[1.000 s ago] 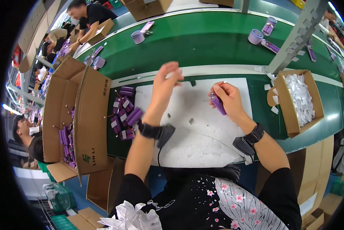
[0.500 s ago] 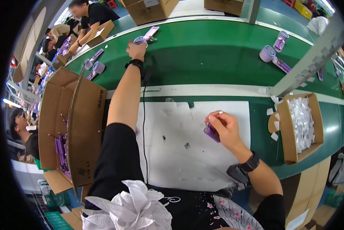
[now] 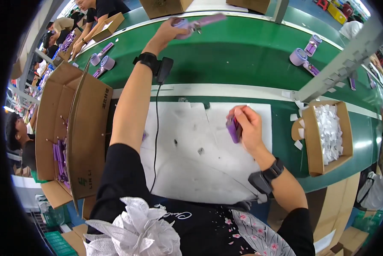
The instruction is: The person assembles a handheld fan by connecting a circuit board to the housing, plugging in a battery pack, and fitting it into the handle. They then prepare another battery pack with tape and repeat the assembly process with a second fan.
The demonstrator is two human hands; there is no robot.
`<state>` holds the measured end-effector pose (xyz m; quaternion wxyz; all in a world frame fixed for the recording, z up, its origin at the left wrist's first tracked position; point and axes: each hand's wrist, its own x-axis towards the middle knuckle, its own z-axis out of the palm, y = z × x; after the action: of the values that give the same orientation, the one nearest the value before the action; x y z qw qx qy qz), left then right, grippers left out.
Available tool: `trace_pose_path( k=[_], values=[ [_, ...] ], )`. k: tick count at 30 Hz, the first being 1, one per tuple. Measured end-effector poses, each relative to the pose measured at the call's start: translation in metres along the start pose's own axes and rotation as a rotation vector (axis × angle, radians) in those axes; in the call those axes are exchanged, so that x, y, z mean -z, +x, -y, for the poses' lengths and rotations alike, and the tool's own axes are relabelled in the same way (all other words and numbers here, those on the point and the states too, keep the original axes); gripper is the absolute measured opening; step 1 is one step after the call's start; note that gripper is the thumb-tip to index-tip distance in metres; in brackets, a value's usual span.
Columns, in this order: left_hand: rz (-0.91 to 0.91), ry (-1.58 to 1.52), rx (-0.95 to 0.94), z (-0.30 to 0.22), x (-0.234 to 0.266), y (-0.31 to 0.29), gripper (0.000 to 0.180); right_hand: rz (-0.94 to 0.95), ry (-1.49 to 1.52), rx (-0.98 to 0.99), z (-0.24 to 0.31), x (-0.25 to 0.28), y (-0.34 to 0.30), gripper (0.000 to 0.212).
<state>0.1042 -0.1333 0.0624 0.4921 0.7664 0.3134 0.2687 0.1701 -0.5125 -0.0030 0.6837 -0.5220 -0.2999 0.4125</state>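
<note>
My left hand grips the device by its round end, likely the handiest hold; my right hand pinches a pack.

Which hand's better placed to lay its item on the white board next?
Probably right: the right hand holds a purple battery pack over the white board; the left hand is stretched over the green belt, gripping a round-headed lilac device.

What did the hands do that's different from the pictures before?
The left hand left the white board, reached forward and took hold of the lilac round part with a handle, which has now moved to the right and farther away. The right hand still holds its purple piece above the board.
</note>
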Motion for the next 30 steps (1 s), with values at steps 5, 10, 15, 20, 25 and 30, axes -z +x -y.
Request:
trace_pose_path(
  k=[5,10,15,20,25,30],
  values=[
    [0.592,0.009,-0.217,-0.103,-0.050,-0.113,0.070,0.053,0.458,-0.203,0.004,0.017,0.017,0.022],
    [0.733,0.259,-0.250,-0.084,-0.075,-0.191,0.073,0.250,0.096,-0.287,0.026,0.024,0.018,0.023],
    [0.373,0.138,-0.229,-0.029,-0.103,-0.225,0.057,0.307,-0.678,0.239,0.011,0.005,0.007,0.035],
    [0.125,0.070,0.150,-0.037,-0.090,-0.263,0.039,0.179,-0.803,0.154,0.022,0.003,-0.005,0.038],
    [0.509,0.133,0.120,-0.041,-0.089,-0.267,0.029,0.145,-0.813,0.163,0.020,0.000,-0.005,0.036],
    [0.530,0.021,0.097,-0.030,-0.091,-0.260,0.026,0.094,-0.857,0.170,0.023,0.000,-0.009,0.031]
  ],
)
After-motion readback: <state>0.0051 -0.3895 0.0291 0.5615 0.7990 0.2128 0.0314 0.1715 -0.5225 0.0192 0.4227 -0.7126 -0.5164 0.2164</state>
